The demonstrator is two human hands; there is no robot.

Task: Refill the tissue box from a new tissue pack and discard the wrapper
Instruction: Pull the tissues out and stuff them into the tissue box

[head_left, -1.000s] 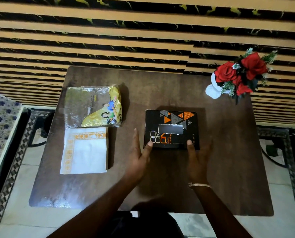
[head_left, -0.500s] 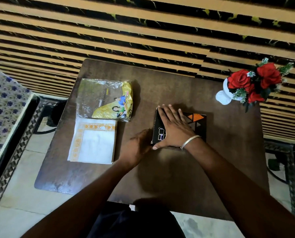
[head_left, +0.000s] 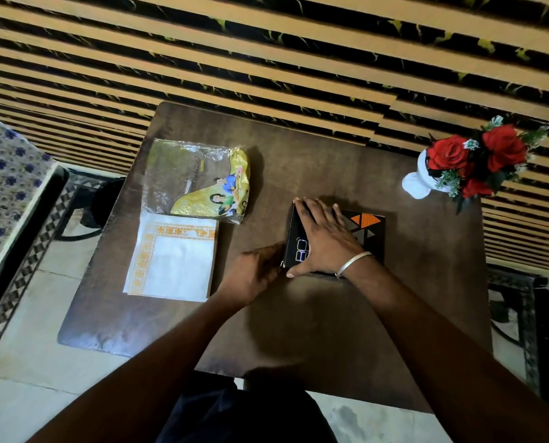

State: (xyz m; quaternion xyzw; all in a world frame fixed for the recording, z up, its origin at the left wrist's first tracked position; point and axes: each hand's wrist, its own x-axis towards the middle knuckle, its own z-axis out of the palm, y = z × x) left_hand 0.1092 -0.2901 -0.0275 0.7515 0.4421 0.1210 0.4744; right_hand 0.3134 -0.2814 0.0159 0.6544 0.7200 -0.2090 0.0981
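Observation:
A black tissue box (head_left: 370, 231) with orange triangles lies flat on the middle of the dark wooden table (head_left: 330, 314). My right hand (head_left: 322, 238) rests palm-down across its top, fingers spread, covering the slot. My left hand (head_left: 255, 273) is curled at the box's near left corner, its fingertips touching the left end. A stack of white tissues (head_left: 174, 257) with an orange border lies to the left. Behind the stack sits the empty yellow and clear wrapper (head_left: 199, 180).
A white vase of red roses (head_left: 471, 161) stands at the table's far right corner. A striped wall panel (head_left: 266, 59) runs behind the table. A blue-patterned cushion (head_left: 8, 183) and a black metal frame are at the left; tiled floor surrounds the table.
My right hand moved from the box's near edge onto its top, covering the slot. My left hand curled in against the box's left end. The view shifted slightly.

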